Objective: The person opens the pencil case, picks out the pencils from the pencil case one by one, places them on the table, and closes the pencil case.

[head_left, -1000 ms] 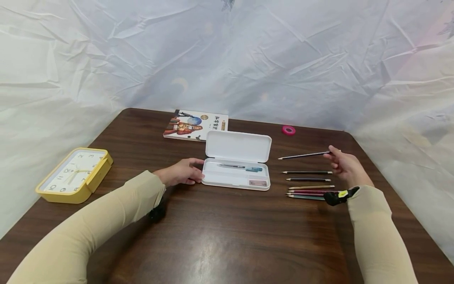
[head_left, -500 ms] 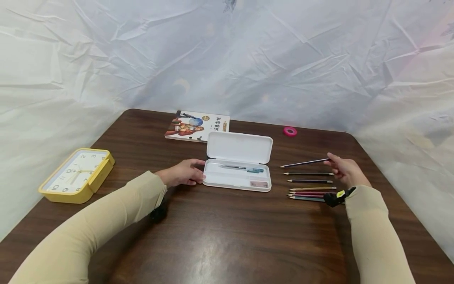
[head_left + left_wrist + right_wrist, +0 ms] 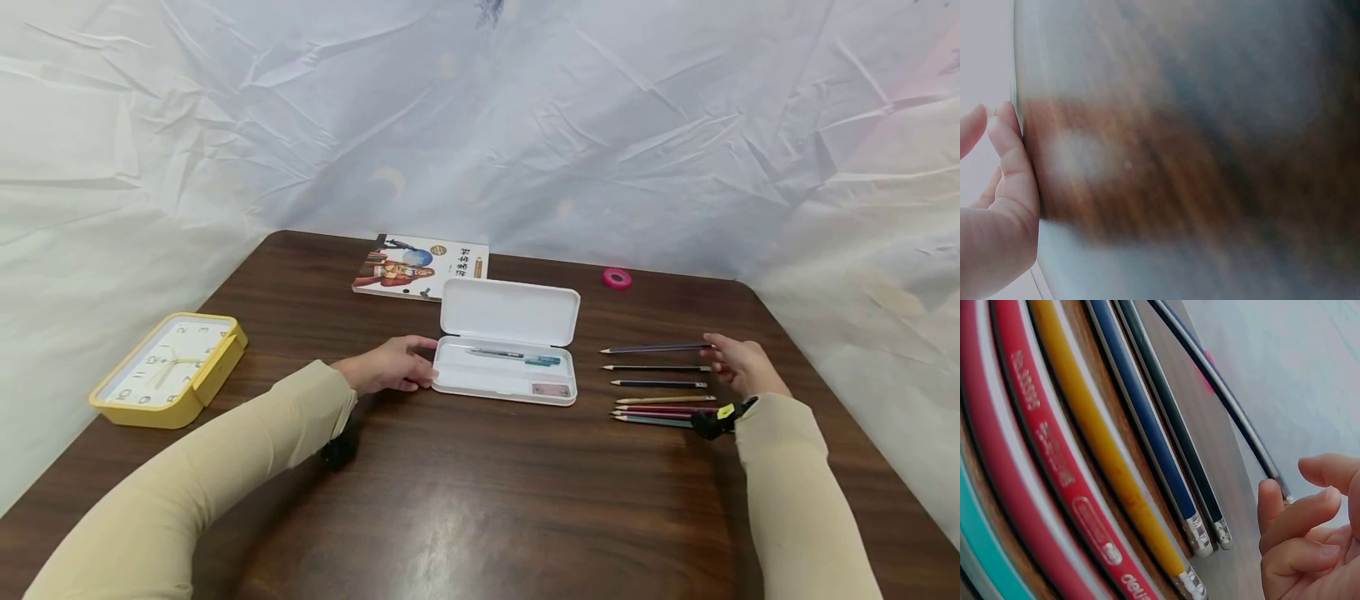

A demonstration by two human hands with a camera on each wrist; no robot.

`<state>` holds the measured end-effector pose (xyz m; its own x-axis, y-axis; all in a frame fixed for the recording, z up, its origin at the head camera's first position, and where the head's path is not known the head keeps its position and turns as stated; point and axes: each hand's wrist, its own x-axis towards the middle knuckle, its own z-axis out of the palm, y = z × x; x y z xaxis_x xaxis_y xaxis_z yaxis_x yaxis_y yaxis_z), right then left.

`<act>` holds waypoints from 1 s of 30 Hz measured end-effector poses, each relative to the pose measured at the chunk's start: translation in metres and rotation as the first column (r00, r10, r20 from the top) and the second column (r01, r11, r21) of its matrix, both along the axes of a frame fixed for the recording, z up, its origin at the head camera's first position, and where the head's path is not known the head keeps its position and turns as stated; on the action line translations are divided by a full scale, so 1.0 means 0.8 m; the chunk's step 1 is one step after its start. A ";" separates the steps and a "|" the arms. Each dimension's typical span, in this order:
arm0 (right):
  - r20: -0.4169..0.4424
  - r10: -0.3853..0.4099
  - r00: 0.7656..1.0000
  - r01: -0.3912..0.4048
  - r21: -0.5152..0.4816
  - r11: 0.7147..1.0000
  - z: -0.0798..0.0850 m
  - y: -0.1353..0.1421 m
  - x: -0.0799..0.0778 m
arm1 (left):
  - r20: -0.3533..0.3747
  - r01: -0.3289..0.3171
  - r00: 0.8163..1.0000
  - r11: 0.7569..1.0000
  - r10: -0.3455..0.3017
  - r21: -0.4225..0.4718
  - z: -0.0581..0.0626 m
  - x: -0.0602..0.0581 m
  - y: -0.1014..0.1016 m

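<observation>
My right hand pinches the eraser end of a dark-striped pencil, whose sharpened tip points left, low over the table. In the right wrist view that pencil slants away from its neighbours, its end at my fingertips. Nearer to me lie several other pencils in a row, among them a black one, a dark blue one and a yellow one. My left hand touches the left end of an open white pencil case. Inside are a pen with a teal cap and an eraser.
A yellow-framed clock lies at the left of the brown table. Behind the pencil case is an illustrated book. A pink tape roll lies at the back right. Pale cloth hangs behind the table.
My right hand has lowered the pencil towards the table, bringing it nearly in line with the row. My left hand stays at the pencil case. The view has shifted slightly.
</observation>
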<state>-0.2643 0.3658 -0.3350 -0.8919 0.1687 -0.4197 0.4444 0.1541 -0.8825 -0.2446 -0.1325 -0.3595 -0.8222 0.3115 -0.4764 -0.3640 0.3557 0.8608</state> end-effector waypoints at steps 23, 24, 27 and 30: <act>0.020 0.108 0.994 -0.110 0.175 0.979 -0.013 0.019 -0.003 | -0.007 0.008 1.000 1.000 -0.008 -0.008 0.001 0.000 0.001; 0.017 0.112 0.994 -0.113 0.176 0.978 -0.011 0.019 -0.002 | -0.007 0.007 1.000 1.000 -0.007 -0.008 0.001 0.000 0.001; 0.003 0.125 0.992 -0.123 0.175 0.977 -0.007 0.015 -0.001 | -0.005 0.004 1.000 1.000 -0.004 -0.009 0.001 0.000 0.001; -0.017 0.138 0.990 -0.132 0.193 0.972 -0.004 0.008 -0.002 | -0.001 0.003 1.000 1.000 -0.004 -0.008 0.000 0.000 0.001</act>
